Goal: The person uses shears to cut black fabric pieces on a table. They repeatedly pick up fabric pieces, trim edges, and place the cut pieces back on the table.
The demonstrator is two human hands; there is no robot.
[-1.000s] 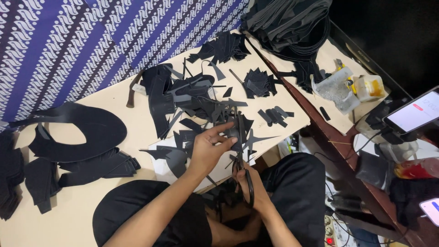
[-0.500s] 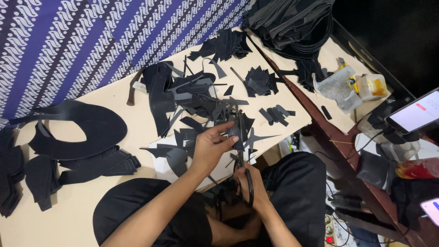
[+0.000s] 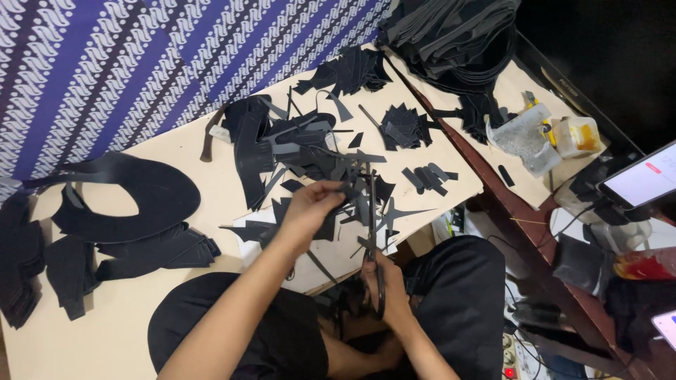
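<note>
1. The left hand (image 3: 310,211) is raised over the near edge of the pale work board (image 3: 176,155), fingers pinched together on a small black scrap piece (image 3: 350,191), which sticks out beyond the fingertips to the right.
2. The right hand (image 3: 386,281) is below it, over the lap, fingers closed through the handles of black scissors (image 3: 372,232).
3. The scissor blades point up and away from the person, their tips reaching the held scrap just beside the left fingertips. Whether the blades are open or shut cannot be told; they merge with the dark offcuts behind.
4. A loose heap of black offcuts (image 3: 303,151) lies on the board directly beyond both hands.
5. A large curved black panel (image 3: 151,200) lies flat well to the left, with stacked black pieces (image 3: 158,250) just beside its near edge.
6. A cloudy plastic container (image 3: 524,137) stands on the side surface to the right, well apart from the hands.
</note>
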